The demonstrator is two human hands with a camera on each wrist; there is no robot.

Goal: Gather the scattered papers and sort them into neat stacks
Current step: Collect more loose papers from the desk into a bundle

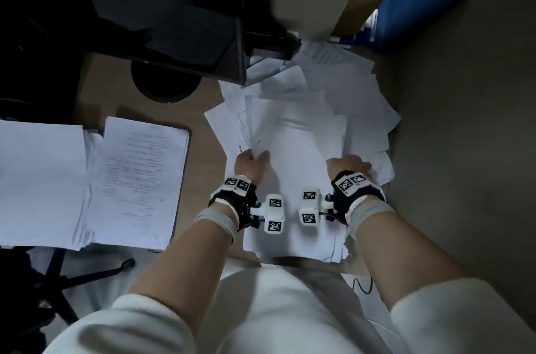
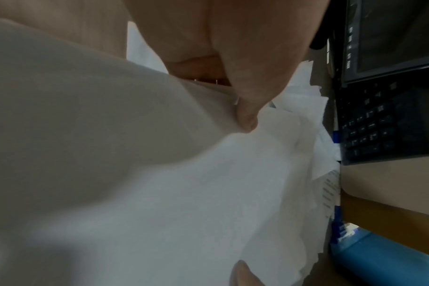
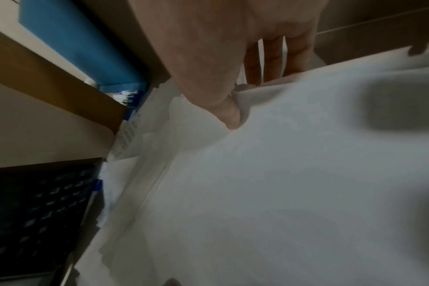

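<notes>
Pinching opposite edges, left hand (image 1: 251, 165) and right hand (image 1: 348, 165) hold the papers (image 1: 298, 156) between them.

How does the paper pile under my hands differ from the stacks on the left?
The paper pile is fanned out, sheets at mixed angles; the stacks lie squared, edges aligned. The left hand and right hand grip the pile; nothing touches the stacks. Both are white sheets on the desk.

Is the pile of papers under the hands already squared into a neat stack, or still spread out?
Still spread out. The pile of papers fans at many angles, corners jutting past each other toward the desk edge.
</notes>
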